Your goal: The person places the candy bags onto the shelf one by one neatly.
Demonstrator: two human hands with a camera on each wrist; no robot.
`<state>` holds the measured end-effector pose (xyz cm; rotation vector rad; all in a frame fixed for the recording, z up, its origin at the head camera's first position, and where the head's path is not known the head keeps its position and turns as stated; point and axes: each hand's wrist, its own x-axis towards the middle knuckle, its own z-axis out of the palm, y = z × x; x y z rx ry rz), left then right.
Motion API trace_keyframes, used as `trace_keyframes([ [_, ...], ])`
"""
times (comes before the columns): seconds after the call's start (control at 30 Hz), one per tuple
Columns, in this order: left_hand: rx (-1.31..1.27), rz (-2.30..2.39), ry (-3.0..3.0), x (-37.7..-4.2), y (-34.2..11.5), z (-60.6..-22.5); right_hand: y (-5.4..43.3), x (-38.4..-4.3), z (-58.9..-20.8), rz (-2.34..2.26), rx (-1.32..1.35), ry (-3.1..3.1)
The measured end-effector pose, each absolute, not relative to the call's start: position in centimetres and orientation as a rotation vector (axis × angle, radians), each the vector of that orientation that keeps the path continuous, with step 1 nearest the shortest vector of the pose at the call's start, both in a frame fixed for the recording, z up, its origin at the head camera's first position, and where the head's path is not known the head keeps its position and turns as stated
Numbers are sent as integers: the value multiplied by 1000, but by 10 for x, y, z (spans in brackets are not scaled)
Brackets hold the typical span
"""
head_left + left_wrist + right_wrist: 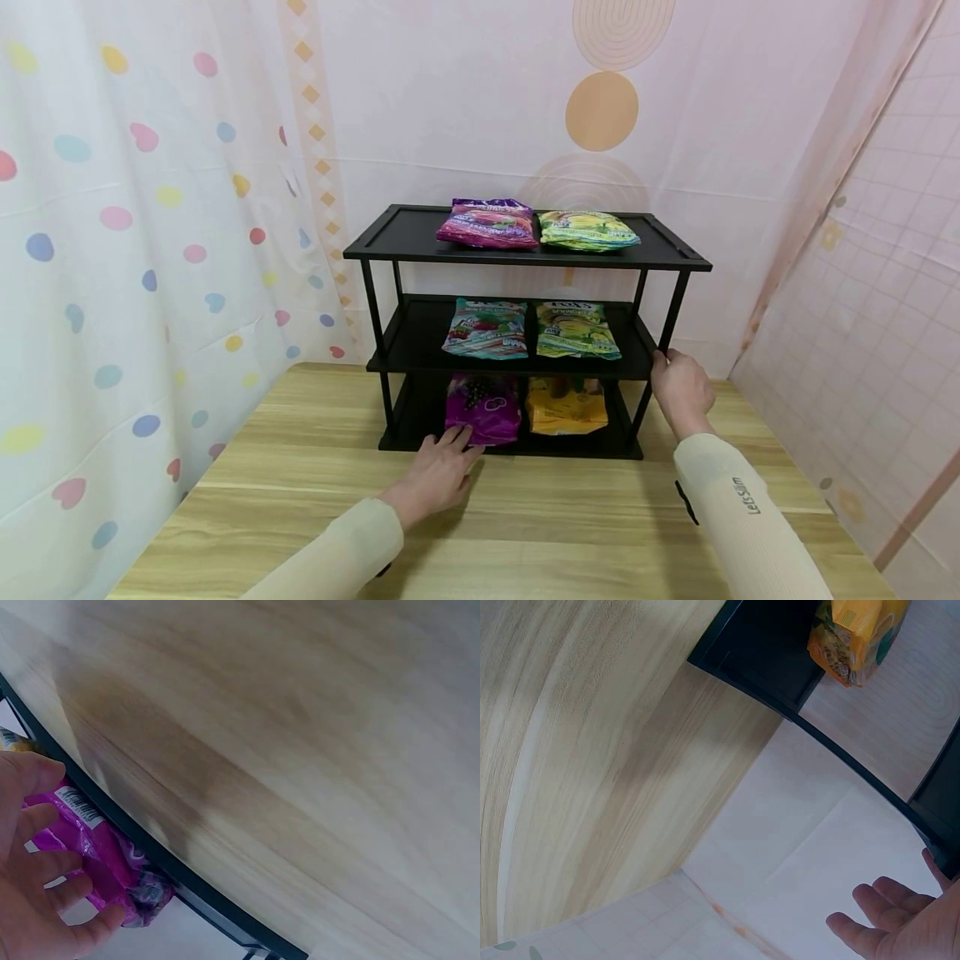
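A black three-tier shelf rack (450,367) stands on the wooden table. My left hand (438,471) reaches to its bottom tier, fingers spread and lightly bent, with the fingertips at the front edge of a purple candy bag (487,412). In the left wrist view, the fingers (64,866) lie over that purple bag (101,855). Beside it on the same tier lies a yellow-orange bag (567,408). My right hand (682,390) holds the rack's right front post at the middle tier's corner; in the right wrist view its other fingers (881,904) extend loosely, and the thumb is hidden.
The middle tier carries a teal bag (487,329) and a yellow-green bag (576,330). On the top tier lie a purple-pink bag (489,227) and another yellow-green bag (588,231). Patterned curtains (465,100) hang behind and at both sides of the table (555,533).
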<state>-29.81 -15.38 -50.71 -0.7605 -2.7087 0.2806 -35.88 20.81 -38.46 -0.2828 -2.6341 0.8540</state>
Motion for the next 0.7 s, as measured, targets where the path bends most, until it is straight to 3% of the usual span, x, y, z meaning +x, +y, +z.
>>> trace_keyframes([
  [0.7, -697, 249, -2769, -311, -144, -507, 209, -359, -385, 841, -283, -2618],
])
